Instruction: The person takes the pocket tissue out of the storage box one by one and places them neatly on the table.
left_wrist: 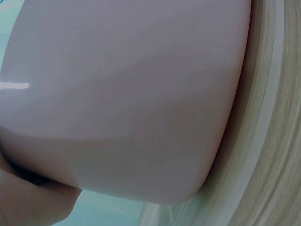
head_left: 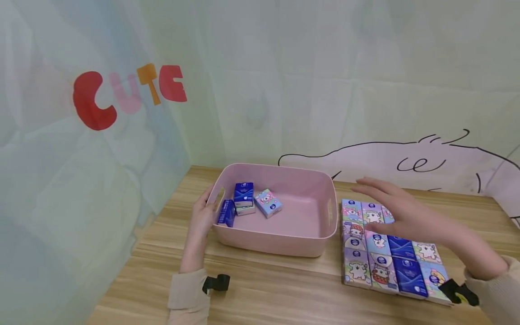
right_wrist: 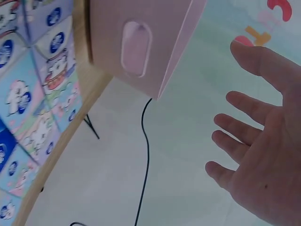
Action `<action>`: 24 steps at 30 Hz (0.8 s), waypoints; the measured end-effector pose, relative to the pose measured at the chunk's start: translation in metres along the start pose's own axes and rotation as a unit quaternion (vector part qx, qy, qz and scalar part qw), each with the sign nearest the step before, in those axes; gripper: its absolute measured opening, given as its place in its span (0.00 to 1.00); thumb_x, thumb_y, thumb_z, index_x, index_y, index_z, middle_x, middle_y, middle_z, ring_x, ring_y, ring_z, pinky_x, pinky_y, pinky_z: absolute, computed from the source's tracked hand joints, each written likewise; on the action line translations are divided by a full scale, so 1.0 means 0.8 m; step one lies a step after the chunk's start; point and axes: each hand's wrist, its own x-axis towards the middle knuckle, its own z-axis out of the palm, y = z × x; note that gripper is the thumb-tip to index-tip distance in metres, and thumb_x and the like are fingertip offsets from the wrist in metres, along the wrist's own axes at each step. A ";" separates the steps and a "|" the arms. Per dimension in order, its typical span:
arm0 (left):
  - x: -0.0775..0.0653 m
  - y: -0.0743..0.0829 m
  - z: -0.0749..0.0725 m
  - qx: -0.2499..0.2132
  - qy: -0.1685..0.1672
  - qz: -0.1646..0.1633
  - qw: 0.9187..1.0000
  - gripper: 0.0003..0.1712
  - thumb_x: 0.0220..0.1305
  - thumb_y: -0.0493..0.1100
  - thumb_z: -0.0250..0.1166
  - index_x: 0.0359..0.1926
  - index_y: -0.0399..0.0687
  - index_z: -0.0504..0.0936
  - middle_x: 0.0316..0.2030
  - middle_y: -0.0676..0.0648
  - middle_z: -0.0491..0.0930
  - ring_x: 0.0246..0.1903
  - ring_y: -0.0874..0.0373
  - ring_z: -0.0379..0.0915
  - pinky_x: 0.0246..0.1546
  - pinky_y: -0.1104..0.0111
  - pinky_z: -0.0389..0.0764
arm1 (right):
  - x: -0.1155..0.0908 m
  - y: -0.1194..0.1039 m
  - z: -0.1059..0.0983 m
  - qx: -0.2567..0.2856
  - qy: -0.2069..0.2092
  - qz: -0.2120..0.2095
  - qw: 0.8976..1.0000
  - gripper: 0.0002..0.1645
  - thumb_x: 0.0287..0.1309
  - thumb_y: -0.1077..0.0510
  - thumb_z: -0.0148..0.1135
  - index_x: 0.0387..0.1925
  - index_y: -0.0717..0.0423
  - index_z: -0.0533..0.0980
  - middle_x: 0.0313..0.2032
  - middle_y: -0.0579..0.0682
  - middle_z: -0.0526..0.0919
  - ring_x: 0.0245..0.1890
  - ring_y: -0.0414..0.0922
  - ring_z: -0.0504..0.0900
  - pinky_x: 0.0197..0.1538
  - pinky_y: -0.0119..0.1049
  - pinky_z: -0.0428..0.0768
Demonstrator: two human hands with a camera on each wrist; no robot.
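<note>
A pink plastic bin stands on the table, and my left hand grips its left end by the handle hole. In the left wrist view the bin's wall fills most of the picture, and part of the left hand shows at its lower corner. Inside the bin lie a blue tissue pack on top of a pale one, another blue pack on edge, and a patterned pack. My right hand hovers with spread fingers, holding nothing, over rows of tissue packs.
The packs lie side by side in a block right of the bin, mostly cartoon-printed, some plain blue. A printed cloth hangs behind the wooden table. Black camera mounts sit at both wrists.
</note>
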 end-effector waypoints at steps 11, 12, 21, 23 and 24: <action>-0.003 -0.002 0.001 0.014 0.003 0.017 1.000 0.31 0.69 0.31 0.42 0.73 0.40 0.56 0.73 0.39 0.54 0.75 0.45 0.44 0.76 0.52 0.46 | 0.095 -0.021 0.008 0.053 -0.076 -0.008 0.996 0.41 0.56 0.55 0.66 0.70 0.50 0.62 0.70 0.55 0.64 0.69 0.58 0.63 0.67 0.61 0.66; -0.003 -0.002 0.002 0.012 0.003 0.022 1.000 0.31 0.69 0.31 0.43 0.72 0.39 0.56 0.73 0.39 0.55 0.75 0.44 0.44 0.76 0.53 0.46 | 0.103 -0.023 0.008 0.055 -0.080 -0.013 0.995 0.40 0.56 0.56 0.66 0.69 0.51 0.62 0.69 0.55 0.65 0.69 0.58 0.64 0.67 0.60 0.67; 0.000 -0.004 0.003 0.011 0.012 0.044 0.999 0.29 0.70 0.31 0.43 0.71 0.38 0.59 0.72 0.37 0.56 0.74 0.43 0.46 0.76 0.53 0.47 | 0.167 -0.050 0.014 0.031 -0.132 -0.036 0.990 0.37 0.56 0.55 0.65 0.67 0.53 0.66 0.67 0.54 0.68 0.67 0.53 0.67 0.68 0.53 0.68; 0.000 -0.004 0.002 0.009 0.010 0.041 0.999 0.29 0.70 0.32 0.43 0.72 0.38 0.58 0.72 0.38 0.56 0.74 0.43 0.45 0.76 0.53 0.47 | 0.179 -0.056 0.021 0.016 -0.155 -0.032 0.987 0.38 0.55 0.55 0.66 0.67 0.53 0.66 0.67 0.54 0.68 0.68 0.52 0.66 0.69 0.51 0.68; 0.000 -0.004 0.002 0.008 0.009 0.039 0.999 0.29 0.70 0.32 0.43 0.72 0.38 0.58 0.73 0.38 0.55 0.74 0.43 0.45 0.76 0.53 0.46 | 0.185 -0.059 0.025 0.007 -0.167 -0.034 0.985 0.38 0.55 0.55 0.66 0.67 0.53 0.65 0.67 0.54 0.68 0.68 0.52 0.66 0.69 0.50 0.67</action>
